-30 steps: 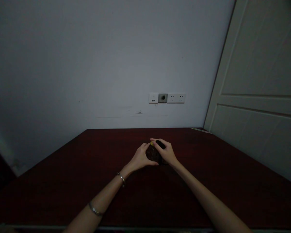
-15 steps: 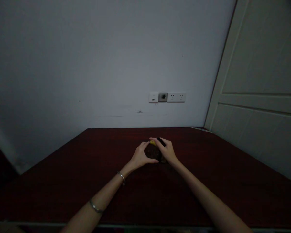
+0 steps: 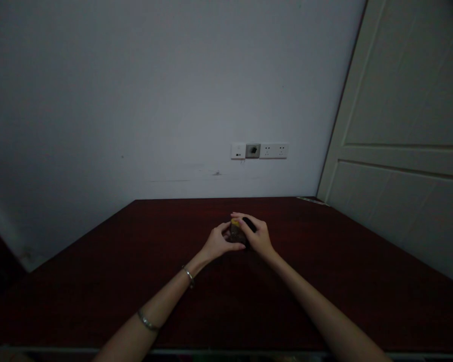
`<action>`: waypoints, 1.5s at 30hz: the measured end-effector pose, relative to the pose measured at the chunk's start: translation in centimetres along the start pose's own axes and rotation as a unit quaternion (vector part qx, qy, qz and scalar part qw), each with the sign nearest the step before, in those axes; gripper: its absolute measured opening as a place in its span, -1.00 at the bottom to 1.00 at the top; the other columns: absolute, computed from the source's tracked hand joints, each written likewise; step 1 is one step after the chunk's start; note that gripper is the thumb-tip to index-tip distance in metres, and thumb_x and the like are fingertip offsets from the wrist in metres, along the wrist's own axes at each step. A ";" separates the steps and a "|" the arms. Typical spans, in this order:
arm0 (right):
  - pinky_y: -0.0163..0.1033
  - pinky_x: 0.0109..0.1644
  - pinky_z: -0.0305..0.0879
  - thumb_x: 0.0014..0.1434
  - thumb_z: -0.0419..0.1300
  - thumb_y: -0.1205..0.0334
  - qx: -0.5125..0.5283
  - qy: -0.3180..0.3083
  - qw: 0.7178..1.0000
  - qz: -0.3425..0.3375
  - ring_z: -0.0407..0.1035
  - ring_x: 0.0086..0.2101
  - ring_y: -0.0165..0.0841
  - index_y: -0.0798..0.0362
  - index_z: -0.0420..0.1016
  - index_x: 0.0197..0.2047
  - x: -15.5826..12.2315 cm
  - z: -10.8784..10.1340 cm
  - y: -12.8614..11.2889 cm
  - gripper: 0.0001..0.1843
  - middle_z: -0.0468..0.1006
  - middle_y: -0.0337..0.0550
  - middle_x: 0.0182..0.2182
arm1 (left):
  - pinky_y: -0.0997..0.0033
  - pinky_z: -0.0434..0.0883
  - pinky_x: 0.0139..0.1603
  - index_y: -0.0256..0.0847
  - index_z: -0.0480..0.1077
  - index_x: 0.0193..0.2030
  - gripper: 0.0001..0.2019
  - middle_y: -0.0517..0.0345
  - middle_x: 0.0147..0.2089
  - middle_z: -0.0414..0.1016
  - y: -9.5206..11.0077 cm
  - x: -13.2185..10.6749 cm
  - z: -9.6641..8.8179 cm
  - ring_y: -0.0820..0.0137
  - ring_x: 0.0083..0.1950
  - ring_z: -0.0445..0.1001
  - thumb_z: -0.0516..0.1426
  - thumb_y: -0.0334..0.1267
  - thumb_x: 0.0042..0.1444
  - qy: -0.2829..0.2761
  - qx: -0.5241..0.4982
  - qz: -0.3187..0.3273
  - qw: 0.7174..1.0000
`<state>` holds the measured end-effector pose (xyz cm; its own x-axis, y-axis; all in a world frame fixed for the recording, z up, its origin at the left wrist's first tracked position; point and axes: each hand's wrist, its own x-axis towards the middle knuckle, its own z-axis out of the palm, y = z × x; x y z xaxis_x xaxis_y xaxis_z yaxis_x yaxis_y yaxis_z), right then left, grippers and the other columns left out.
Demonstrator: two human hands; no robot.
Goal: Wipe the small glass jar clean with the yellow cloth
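Both my hands meet over a small dark object (image 3: 236,233) with a yellow top, out near the middle of a dark red table (image 3: 98,281). My left hand (image 3: 217,242) cups it from the left with fingers curled round it. My right hand (image 3: 258,235) covers it from the right, fingers closed over the top beside a black part. The dim light hides what the object is. Two thin bracelets sit on my left forearm.
A white wall rises behind the table, with a row of sockets (image 3: 259,151) low on it. A pale panelled door (image 3: 403,136) stands at the right. The table's near edge runs along the bottom of the view.
The hands have drawn slightly closer together and a little farther away over the object; the yellow top shows more between them.
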<state>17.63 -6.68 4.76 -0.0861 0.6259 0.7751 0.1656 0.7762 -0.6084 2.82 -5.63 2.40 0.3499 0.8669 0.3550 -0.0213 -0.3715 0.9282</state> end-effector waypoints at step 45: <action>0.00 0.14 0.19 0.13 0.12 0.26 -0.025 -0.049 0.993 -0.102 0.33 0.02 -0.21 -0.02 0.53 -0.20 -0.4 0.0 -0.6 -0.80 0.54 -0.08 -0.11 | 0.35 0.37 -0.17 -0.35 0.44 -0.15 -0.55 0.00 -0.19 0.49 0.3 0.6 -0.4 0.31 -0.21 0.43 0.31 -0.29 -0.27 0.027 0.093 0.016 0.995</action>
<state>17.55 -7.43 4.84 -0.2174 0.4626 0.8595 0.1837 0.8842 -0.4294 2.68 -5.12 2.91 0.3017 0.8680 0.3945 0.1433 -0.4503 0.8813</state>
